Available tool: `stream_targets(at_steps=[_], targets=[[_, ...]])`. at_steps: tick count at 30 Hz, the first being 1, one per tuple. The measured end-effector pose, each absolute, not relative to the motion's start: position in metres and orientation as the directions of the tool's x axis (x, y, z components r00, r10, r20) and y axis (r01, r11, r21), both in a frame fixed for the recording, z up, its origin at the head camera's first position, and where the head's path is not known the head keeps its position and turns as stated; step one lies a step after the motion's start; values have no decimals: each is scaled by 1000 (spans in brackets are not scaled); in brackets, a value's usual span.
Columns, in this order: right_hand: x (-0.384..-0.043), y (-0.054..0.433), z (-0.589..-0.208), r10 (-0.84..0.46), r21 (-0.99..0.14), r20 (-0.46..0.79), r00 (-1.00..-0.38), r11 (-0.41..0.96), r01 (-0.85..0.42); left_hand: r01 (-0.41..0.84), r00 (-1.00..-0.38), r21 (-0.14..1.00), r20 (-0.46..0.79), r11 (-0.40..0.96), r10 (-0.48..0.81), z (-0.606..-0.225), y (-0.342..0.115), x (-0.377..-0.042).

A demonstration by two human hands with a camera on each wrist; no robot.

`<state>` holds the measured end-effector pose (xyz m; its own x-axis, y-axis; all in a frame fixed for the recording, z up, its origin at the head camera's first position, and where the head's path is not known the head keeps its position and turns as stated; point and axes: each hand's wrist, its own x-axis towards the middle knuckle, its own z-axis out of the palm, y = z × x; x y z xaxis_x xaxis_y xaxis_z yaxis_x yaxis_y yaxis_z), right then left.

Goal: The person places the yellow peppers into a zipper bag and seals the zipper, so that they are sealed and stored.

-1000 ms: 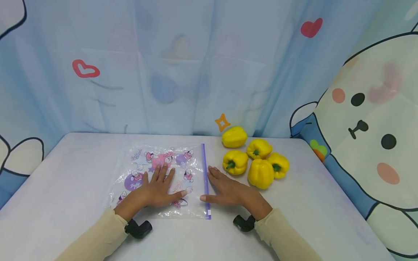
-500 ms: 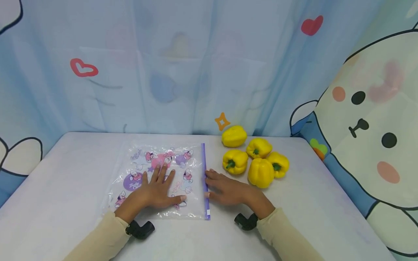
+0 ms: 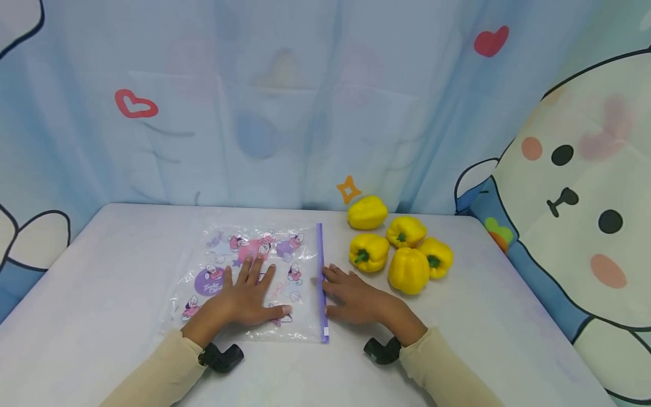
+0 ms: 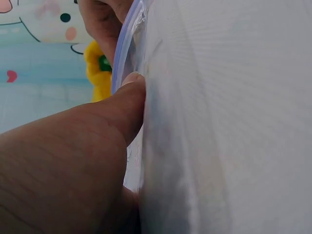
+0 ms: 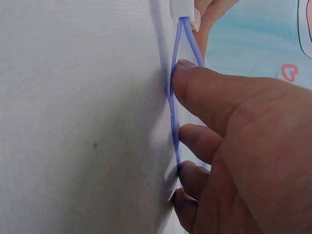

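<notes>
Yellow peppers (image 3: pixel 408 271); purple-edged, cartoon-printed clear bag (image 3: pixel 281 268); beige sleeves (image 3: pixel 160 370)

Spreading soft, fairly even brightness over the table (image 3: pixel 102 271) in the head view, glinting along the plastic bag (image 3: pixel 306 294) and on the yellow peppers (image 3: pixel 408 271). Casting faint shadows beneath the sleeves (image 3: pixel 161 367) toward the table's near edge. Turning dimmer and softly blurred in the left wrist view. Shadowing the table beside the fingers (image 5: pixel 200 140) in the right wrist view, nearly bleaching the white slider (image 5: pixel 182 9).
</notes>
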<state>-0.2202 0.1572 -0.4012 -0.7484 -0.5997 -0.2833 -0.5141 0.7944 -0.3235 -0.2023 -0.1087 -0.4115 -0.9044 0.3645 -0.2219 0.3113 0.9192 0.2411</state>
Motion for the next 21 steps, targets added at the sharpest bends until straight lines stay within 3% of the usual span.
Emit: stream_targets(at_steps=[21], targets=[[-220,155,-402,-605,-338,-264,-751,787,-515,308,-899,278,-229,910,374,-415,-107,-203]])
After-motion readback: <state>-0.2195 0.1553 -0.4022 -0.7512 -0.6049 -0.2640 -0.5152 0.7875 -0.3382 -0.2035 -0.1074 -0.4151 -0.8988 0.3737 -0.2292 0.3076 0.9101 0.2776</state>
